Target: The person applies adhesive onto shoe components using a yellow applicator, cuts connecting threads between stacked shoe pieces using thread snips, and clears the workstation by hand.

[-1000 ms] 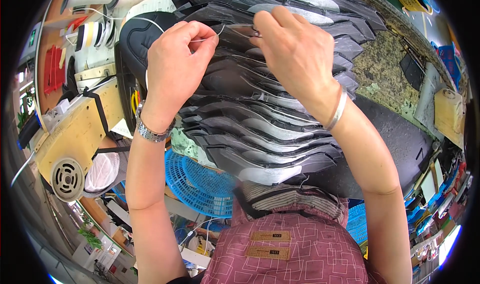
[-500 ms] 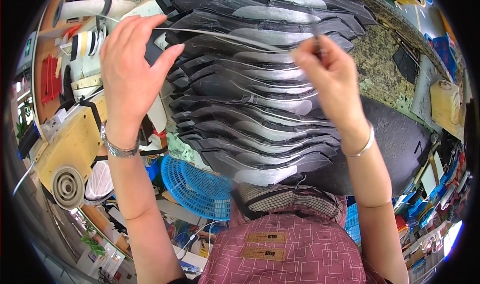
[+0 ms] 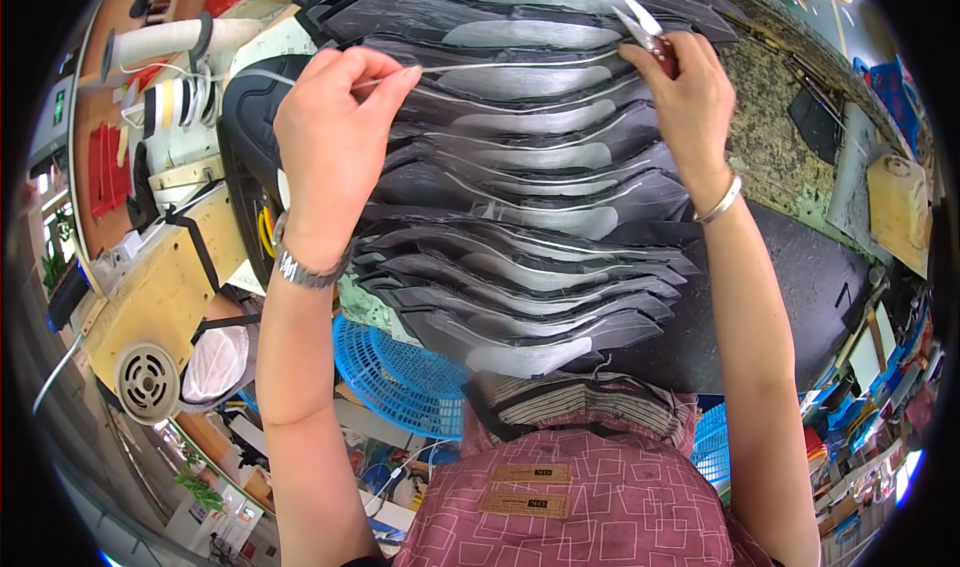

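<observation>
A thin white strip [image 3: 500,65] is stretched between my hands, over a stack of overlapping black sheet pieces [image 3: 420,232] with pale grey curved patches. My left hand [image 3: 335,127] pinches it between thumb and fingers, and more of it trails off leftward. My right hand [image 3: 690,97] is closed on small scissors [image 3: 660,49] with a dark red handle, their bright blades pointing up and slightly apart. The strip's other end reaches the thumb and fingertips of that same hand. White lines of similar strip run along several of the black pieces.
A black rounded object [image 3: 250,117] lies beside my left wrist. White rolls [image 3: 175,97] and a tan machine board [image 3: 145,287] stand at the left. A blue plastic basket [image 3: 400,377] is below the stack. A black sheet [image 3: 770,287] covers the right side of the worktable [image 3: 765,147].
My left hand has moved right and slightly down; the right hand has moved up and right. The scissors blades now show plainly. A black rounded object has come into view at the left.
</observation>
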The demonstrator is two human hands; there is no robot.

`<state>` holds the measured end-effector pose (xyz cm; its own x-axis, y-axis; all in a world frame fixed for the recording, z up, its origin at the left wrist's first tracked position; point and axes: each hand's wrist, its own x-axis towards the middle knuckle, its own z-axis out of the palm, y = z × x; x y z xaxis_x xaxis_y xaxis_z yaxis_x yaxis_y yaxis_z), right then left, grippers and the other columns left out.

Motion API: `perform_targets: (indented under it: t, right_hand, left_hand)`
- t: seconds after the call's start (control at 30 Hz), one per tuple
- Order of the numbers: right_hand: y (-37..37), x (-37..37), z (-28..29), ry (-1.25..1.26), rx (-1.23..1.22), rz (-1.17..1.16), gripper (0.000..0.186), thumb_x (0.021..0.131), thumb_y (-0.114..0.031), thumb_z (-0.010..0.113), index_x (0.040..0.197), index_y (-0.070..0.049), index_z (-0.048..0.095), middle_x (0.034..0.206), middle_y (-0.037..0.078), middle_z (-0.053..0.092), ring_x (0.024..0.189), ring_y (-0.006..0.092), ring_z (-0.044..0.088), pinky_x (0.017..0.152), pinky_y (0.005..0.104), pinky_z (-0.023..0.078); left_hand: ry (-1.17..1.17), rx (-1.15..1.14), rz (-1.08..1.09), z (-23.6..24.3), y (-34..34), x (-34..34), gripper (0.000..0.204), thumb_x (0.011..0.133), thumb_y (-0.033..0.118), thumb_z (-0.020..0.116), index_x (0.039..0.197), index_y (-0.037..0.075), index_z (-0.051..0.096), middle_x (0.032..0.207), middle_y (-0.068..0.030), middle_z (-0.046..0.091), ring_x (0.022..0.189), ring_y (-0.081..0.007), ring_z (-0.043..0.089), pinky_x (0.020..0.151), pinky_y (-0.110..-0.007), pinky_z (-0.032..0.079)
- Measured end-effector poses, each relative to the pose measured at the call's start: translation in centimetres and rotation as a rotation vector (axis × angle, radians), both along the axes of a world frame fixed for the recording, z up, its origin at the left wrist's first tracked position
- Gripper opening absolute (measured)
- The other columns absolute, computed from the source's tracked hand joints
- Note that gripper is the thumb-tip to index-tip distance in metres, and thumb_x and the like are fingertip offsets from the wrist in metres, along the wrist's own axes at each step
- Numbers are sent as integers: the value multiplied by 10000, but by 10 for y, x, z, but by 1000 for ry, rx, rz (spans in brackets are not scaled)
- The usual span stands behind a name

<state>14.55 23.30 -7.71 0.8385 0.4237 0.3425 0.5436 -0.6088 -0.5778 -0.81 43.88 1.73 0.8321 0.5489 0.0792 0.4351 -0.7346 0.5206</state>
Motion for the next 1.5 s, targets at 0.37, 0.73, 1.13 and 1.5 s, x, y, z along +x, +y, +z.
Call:
perform_targets:
  t: [0.37, 0.73, 1.13, 1.5]
  right_hand:
    - [39, -43, 51, 31, 86, 360, 299, 734, -275, 722, 916, -89, 576, 795, 38, 597, 656, 179, 601, 585, 281, 471]
    - [86, -36, 70, -268, -17, 579, 121, 750, -113, 581, 773, -76, 469, 706, 53, 476, 652, 202, 560, 502, 325, 441]
    - [89, -54, 74, 806, 543, 468, 302, 776, -251, 681, 794, 38, 594, 547, 63, 475, 561, 95, 424, 526, 284, 393]
    - [55, -45, 73, 1007, 609, 422, 231, 852, -216, 627, 957, -10, 610, 710, -47, 513, 669, 26, 426, 600, 189, 371]
  left_hand:
    - [-69, 738, -231, -12, 24, 19, 304, 706, 334, 734, 661, 79, 576, 613, -35, 522, 598, -235, 527, 542, -346, 402]
    - [65, 74, -206, 20, 48, -3, 165, 801, 190, 633, 841, 31, 650, 775, -64, 615, 716, -144, 610, 658, -259, 459]
    - [15, 29, -449, 49, 41, -1, 121, 828, 100, 628, 901, 4, 639, 878, -34, 601, 869, -135, 547, 795, -249, 411]
    - [-76, -375, -58, 55, 72, -28, 202, 908, 161, 557, 948, -23, 630, 881, -41, 639, 837, -86, 557, 795, -224, 412]
